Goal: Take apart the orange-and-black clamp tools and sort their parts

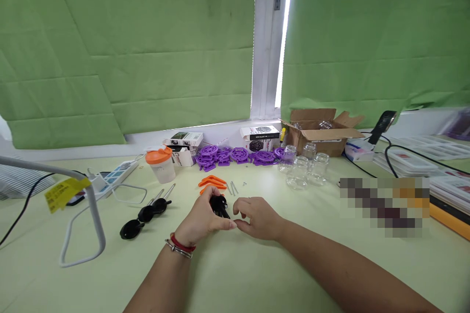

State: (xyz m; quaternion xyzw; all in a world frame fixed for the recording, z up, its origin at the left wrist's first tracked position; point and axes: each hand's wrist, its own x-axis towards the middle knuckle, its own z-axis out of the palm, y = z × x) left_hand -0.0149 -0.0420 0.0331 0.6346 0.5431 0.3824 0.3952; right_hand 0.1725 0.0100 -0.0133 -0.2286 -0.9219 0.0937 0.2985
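Observation:
My left hand (pixel 200 217) is closed around a small black plastic part (pixel 219 205), held just above the table. The fingers cover some of it, so its full shape is hidden. Close on its right side is my right hand (pixel 259 217), fingers curled, with a gap between thumb and forefinger and nothing visible in it. The two thumb tips nearly meet. Orange plastic pieces (pixel 213 182) lie just beyond my left hand, beside thin metal pins (pixel 234 188). To the left are several round black parts (pixel 146 213) and metal rods (pixel 169 190).
Purple wheel-shaped pieces (pixel 240 155) line the back, near printed boxes (pixel 260 133). Glass jars (pixel 298 173) and an open cardboard box (pixel 323 137) stand back right. On the left are an orange-lidded cup (pixel 160 166), a power strip (pixel 117 178) and a grey tube frame (pixel 96 220).

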